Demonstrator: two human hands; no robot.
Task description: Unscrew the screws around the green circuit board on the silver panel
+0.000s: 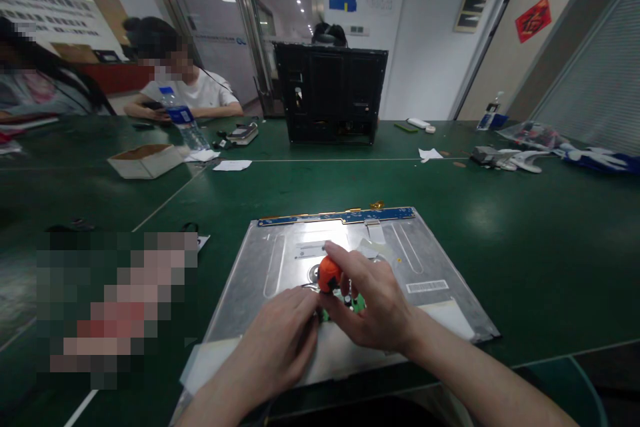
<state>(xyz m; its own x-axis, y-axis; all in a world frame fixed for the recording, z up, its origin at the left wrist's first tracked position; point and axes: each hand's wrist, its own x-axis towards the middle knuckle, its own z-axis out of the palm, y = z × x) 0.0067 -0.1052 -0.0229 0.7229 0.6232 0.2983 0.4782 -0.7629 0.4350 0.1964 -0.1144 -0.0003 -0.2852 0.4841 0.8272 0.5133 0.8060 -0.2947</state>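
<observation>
A flat silver display panel [280, 260] lies back side up on the table in front of me. Along its far edge runs a narrow blue circuit strip [330, 216]. A small green circuit board [358, 304] sits on the panel's near middle, partly covered by my hands. My right hand [373, 293] is closed around the orange and black handle of a screwdriver [330, 273]; its shaft and tip are hidden. Beside it, my left hand [287, 323] rests at the board's left side with its fingers drawn together. What they pinch, if anything, is hidden.
A black monitor housing [333, 90] stands upright across the table, with a person behind it. A white box [147, 161] and a water bottle [184, 119] are at the far left, near two seated people. Gloves [595, 157] and a plastic bag [537, 135] lie far right.
</observation>
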